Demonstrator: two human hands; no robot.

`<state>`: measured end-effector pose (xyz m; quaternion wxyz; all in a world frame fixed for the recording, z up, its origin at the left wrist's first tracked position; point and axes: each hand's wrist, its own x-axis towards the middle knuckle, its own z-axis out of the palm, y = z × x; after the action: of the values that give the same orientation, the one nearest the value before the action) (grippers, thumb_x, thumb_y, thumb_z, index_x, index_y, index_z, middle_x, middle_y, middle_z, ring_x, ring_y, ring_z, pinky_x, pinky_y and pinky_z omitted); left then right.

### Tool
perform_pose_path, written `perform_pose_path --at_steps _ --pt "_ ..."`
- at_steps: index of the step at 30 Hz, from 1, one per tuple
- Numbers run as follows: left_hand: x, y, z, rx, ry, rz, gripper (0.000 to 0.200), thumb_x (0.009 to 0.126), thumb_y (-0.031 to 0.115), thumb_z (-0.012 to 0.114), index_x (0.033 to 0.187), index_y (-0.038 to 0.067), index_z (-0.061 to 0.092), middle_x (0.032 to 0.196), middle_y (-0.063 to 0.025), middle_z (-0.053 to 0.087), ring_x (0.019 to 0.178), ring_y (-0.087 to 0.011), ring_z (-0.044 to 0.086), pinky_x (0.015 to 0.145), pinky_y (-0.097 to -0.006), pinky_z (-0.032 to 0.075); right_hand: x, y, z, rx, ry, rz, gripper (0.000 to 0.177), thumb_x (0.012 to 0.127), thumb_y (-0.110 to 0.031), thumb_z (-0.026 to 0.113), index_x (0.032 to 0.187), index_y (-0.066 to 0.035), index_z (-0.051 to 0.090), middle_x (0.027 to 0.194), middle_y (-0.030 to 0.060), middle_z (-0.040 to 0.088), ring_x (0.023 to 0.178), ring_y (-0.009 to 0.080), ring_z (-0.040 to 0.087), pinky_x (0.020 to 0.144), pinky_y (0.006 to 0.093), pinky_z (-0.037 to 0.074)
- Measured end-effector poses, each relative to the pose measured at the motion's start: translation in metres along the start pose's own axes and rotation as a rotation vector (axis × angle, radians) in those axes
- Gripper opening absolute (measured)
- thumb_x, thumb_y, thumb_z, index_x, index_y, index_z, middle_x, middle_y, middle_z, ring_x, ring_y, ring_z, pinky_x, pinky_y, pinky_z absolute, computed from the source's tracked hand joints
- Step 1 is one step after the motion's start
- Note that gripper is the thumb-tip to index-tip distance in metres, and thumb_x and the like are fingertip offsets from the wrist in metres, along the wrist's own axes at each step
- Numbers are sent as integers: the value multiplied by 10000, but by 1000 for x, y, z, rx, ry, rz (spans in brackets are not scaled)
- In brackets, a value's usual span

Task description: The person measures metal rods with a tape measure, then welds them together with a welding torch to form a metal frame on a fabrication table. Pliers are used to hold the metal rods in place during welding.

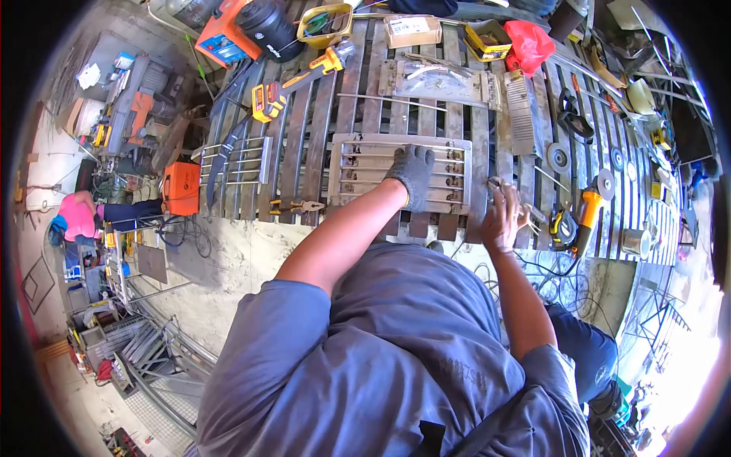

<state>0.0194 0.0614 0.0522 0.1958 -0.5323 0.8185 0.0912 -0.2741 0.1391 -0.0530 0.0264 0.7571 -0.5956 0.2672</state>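
1. Far to my left, beyond the bench, a person in a pink top (pixel 76 217) bends over among floor clutter, well apart from me.
2. An orange box-shaped machine (pixel 181 186) hangs at the left end of the long workbench of dark metal slats (pixel 304 145).
3. A pair of yellow-handled pliers (pixel 297 206) lies near the bench's front edge. A yellow and black bar clamp (pixel 293 84) lies slantwise further back.
4. The grey rectangular steel frame with horizontal bars (pixel 358 171) lies flat on the slats, straight ahead of me and near the front edge.
5. My left hand (pixel 413 174), in a grey knitted glove, rests palm down on the right half of that frame. Its fingers are stretched out flat over the bars and grip nothing.
6. My right hand (pixel 501 221) is bare and sits just beside the frame's right front corner. Its fingers are curled in around a small metal piece (pixel 493 183), though I cannot tell what that piece is.
7. Just right of that hand lies a yellow and black tape measure (pixel 562 226). Beside it is an angle grinder with a yellow-orange body (pixel 590 209).
8. At the back right of the bench sits a crumpled red plastic bag (pixel 529 44).
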Motion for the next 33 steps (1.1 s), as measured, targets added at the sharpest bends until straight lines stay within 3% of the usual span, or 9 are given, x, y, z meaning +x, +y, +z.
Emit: perform_pose_path --at_steps 4,6,9,12,13,16,17,21,33 --pt "4 -2 9 -27 30 -7 1126 759 452 896 1611 -108 419 1527 -295 551 1405 -450 538 1139 -608 502 -8 -51 -8 420 -374 -545 430 923 -102 683 1350 -63 709 1481 159 685 1509 332 591 1198 545 481" --pt "13 -4 13 -43 15 15 1178 725 449 924 1629 -101 407 1551 -288 534 1436 -442 526 1159 -602 503 4 -89 -13 335 -440 -642 415 956 -117 664 1361 -31 698 1501 166 670 1490 357 601 1197 489 521" --pt "8 -18 4 -90 -47 76 1071 768 386 894 1617 -89 445 1566 -289 526 1438 -432 548 1158 -561 523 3 -109 2 292 -546 -613 455 988 -149 647 1422 -15 676 1553 167 640 1523 366 572 1231 513 494" --pt "13 -44 29 -350 142 211 914 809 278 843 1592 -58 512 1572 -275 528 1408 -411 590 1159 -527 531 1 -115 8 257 -579 -585 492 999 -155 640 1467 -6 651 1630 170 581 1569 362 523 1246 506 482" --pt "13 -49 34 -372 243 205 675 887 188 758 1515 -6 601 1528 -240 573 1345 -383 637 1106 -514 549 0 -115 9 257 -568 -569 496 998 -154 641 1472 -6 649 1645 171 568 1576 362 515 1247 504 482" --pt "20 -65 39 -176 436 -134 489 975 182 671 1443 44 649 1443 -196 643 1302 -363 655 1033 -523 555 -5 -128 9 230 -557 -509 509 1008 -151 651 1494 -1 637 1653 182 565 1563 372 533 1247 511 484" --pt "24 -69 41 -117 312 -212 396 1062 215 574 1407 64 696 1315 -133 705 1223 -335 684 964 -572 524 -6 -131 11 217 -551 -496 510 1013 -150 653 1499 2 633 1646 185 571 1554 376 542 1248 513 483" --pt "37 -75 53 -118 187 -214 352 1082 225 569 1376 131 738 1335 -127 714 1227 -351 682 958 -592 519 -1 -149 7 188 -597 -396 510 1034 -148 647 1524 -10 617 1626 203 587 1532 401 560 1266 527 467" --pt "61 -87 51 -182 39 -48 335 1035 239 668 1310 72 760 1278 -192 771 1135 -378 795 857 -570 629 -9 -181 2 59 -803 -138 679 1047 -173 629 1688 -35 451 1737 198 454 1639 382 425 1348 584 337"
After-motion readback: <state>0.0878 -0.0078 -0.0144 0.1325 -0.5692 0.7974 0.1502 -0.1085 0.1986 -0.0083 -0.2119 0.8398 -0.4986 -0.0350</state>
